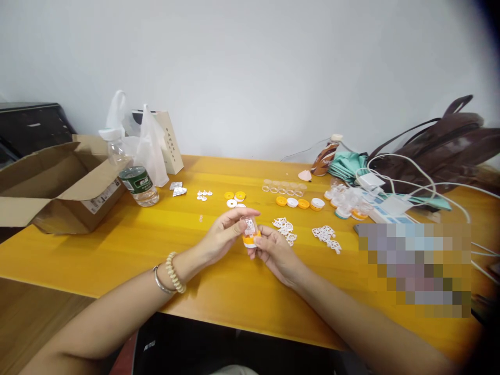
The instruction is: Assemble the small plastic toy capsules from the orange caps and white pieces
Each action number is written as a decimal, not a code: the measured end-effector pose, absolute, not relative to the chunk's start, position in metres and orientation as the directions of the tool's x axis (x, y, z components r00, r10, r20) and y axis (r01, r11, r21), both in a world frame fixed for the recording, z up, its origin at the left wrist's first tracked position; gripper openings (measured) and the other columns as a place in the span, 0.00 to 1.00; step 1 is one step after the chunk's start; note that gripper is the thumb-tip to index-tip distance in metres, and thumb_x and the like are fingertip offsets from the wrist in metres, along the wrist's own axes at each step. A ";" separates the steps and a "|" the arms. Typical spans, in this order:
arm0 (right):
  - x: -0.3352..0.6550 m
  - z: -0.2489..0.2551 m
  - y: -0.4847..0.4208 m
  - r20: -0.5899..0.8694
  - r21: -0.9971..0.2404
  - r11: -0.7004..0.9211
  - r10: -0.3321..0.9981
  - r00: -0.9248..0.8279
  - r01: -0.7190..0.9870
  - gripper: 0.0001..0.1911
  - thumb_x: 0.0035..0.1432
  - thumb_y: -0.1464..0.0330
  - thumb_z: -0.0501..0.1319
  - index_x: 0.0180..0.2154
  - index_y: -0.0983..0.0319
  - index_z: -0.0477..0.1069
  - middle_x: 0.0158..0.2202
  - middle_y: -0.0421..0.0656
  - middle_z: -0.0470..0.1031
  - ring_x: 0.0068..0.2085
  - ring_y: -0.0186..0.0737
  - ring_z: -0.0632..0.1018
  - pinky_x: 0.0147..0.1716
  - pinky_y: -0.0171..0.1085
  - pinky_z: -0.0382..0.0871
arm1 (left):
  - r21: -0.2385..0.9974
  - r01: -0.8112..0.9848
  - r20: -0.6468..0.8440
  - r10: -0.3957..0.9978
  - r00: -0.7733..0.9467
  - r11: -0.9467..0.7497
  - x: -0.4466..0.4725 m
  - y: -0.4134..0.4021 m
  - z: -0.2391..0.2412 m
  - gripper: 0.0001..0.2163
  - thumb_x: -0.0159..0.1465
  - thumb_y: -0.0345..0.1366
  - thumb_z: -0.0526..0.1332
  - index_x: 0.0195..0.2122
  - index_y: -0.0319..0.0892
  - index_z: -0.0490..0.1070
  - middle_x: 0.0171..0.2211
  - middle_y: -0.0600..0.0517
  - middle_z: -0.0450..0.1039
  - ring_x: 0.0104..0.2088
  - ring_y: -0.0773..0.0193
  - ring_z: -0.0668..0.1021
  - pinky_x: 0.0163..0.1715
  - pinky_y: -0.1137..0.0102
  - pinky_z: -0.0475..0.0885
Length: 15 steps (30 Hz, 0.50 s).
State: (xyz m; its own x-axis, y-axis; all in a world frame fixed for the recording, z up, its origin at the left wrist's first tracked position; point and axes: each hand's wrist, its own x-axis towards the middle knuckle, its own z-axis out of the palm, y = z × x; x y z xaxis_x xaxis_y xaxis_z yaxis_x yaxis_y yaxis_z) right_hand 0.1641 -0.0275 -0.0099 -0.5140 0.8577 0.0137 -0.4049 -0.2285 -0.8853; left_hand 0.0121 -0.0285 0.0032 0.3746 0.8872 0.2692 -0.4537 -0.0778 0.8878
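Note:
Above the table's middle, both hands hold a small clear plastic capsule (250,240) with an orange and white base and white pieces inside. My left hand (228,234), wearing a beaded bracelet and a metal bangle, pinches its clear upper part. The fingers of my right hand (275,252) close around its base. Just beyond lie orange and white rings (239,196). White lattice pieces (284,226) rest right of the hands, with another group of lattice pieces (327,237) farther right.
Clear cups (284,189) and orange and white caps (292,202) form rows behind. Small white parts (204,195) lie left of them. A water bottle (139,185) and cardboard box (89,208) stand left. Finished-looking capsules (347,200), a power strip (390,208) and cables are right.

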 end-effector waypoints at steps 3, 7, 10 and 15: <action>0.164 -0.010 -0.026 0.012 -0.876 -0.234 0.864 -0.503 -0.422 0.13 0.42 0.64 0.69 0.29 0.62 0.70 0.23 0.37 0.71 0.23 0.29 0.70 0.24 0.30 0.66 | 0.877 -0.477 0.275 0.869 0.412 -0.052 0.011 -0.028 0.003 0.15 0.61 0.40 0.59 0.48 0.43 0.69 0.43 0.45 0.71 0.41 0.59 0.75 0.32 0.70 0.72; 0.163 -0.013 -0.024 0.018 -0.876 -0.219 0.875 -0.484 -0.430 0.12 0.43 0.65 0.69 0.29 0.63 0.71 0.21 0.37 0.71 0.23 0.29 0.70 0.24 0.29 0.65 | 0.862 -0.492 0.322 0.881 0.346 -0.122 0.012 -0.026 -0.002 0.13 0.60 0.37 0.60 0.46 0.43 0.70 0.45 0.46 0.71 0.39 0.62 0.75 0.30 0.72 0.71; 0.163 -0.014 -0.024 0.003 -0.853 -0.269 0.855 -0.519 -0.448 0.12 0.43 0.65 0.69 0.29 0.63 0.71 0.22 0.37 0.72 0.22 0.28 0.70 0.23 0.29 0.64 | 0.856 -0.515 0.290 0.865 0.408 -0.044 0.010 -0.024 -0.002 0.10 0.60 0.35 0.61 0.43 0.42 0.71 0.41 0.46 0.72 0.37 0.61 0.75 0.30 0.70 0.72; 0.162 -0.015 -0.025 0.020 -0.871 -0.242 0.852 -0.523 -0.428 0.11 0.45 0.63 0.67 0.28 0.63 0.71 0.21 0.37 0.72 0.22 0.28 0.71 0.24 0.29 0.65 | 0.833 -0.551 0.281 0.820 0.499 0.051 0.008 -0.023 0.000 0.13 0.57 0.43 0.63 0.41 0.43 0.69 0.51 0.45 0.67 0.44 0.54 0.73 0.27 0.68 0.73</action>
State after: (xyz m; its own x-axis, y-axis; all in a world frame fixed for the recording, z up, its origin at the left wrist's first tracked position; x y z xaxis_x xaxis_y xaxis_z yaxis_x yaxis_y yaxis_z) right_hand 0.1624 -0.0249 -0.0154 -0.5230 0.8521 0.0198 -0.4276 -0.2423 -0.8709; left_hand 0.0083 -0.0228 0.0005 0.4989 0.8200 0.2806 -0.5515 0.0506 0.8327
